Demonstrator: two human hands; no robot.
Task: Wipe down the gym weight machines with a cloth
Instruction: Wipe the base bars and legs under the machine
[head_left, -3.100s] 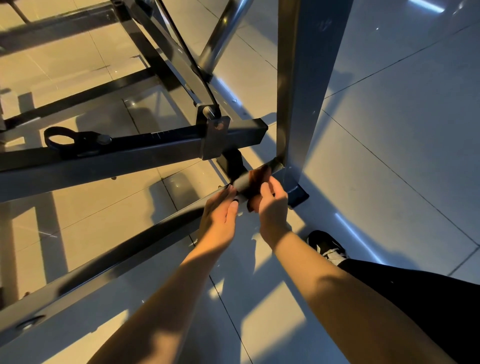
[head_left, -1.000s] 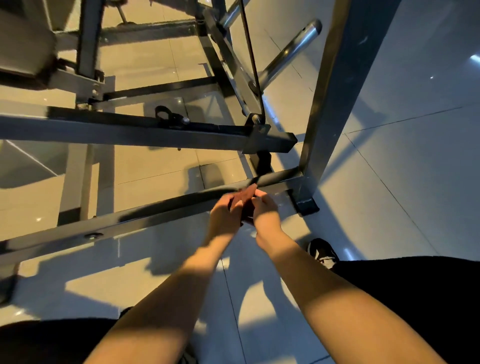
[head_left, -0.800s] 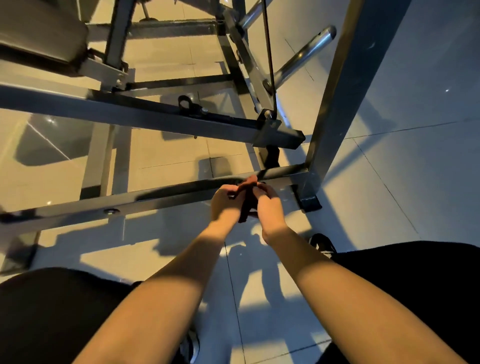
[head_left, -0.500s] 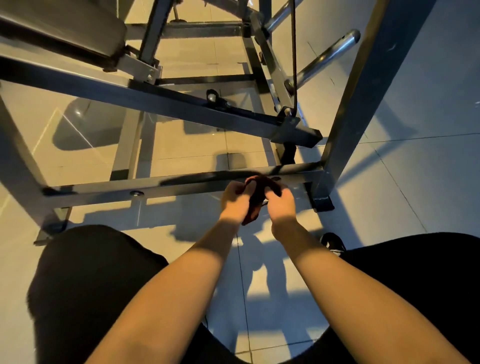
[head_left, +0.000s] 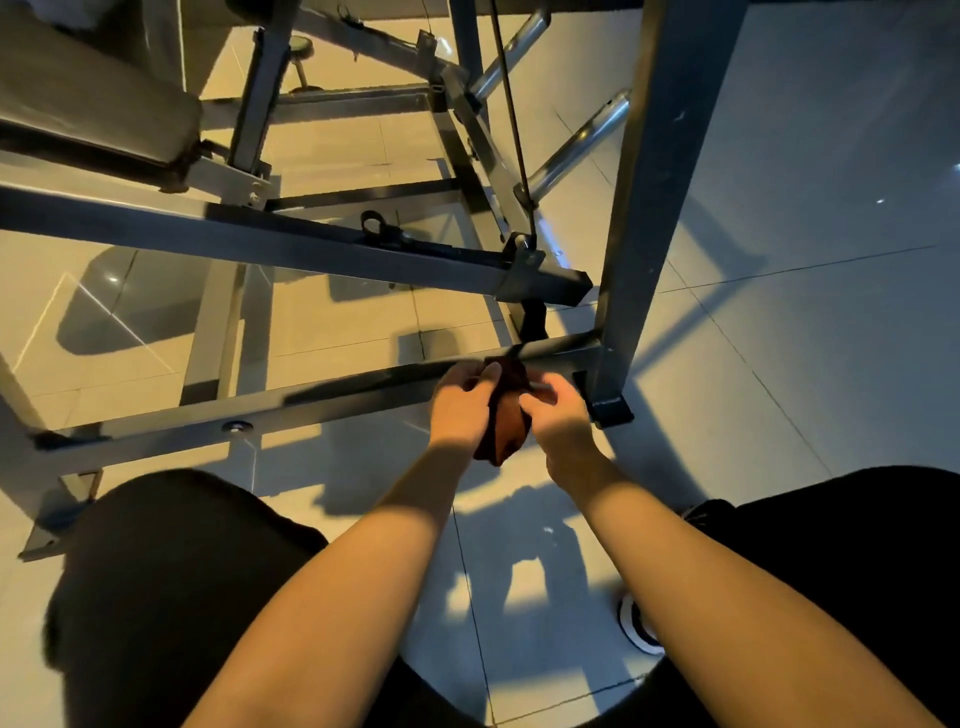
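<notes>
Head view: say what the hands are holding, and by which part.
The cloth: left hand and right hand grip its upper part from either side; its lower end hangs free.

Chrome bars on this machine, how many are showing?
2. The upper chrome bar runs near the top edge; the lower chrome bar lies beside the tall upright post. The frame may hide more.

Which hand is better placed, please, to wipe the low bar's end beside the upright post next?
Probably the right hand: it holds the cloth on the side nearer the upright post, while the left hand grips it farther along the low bar.
</notes>
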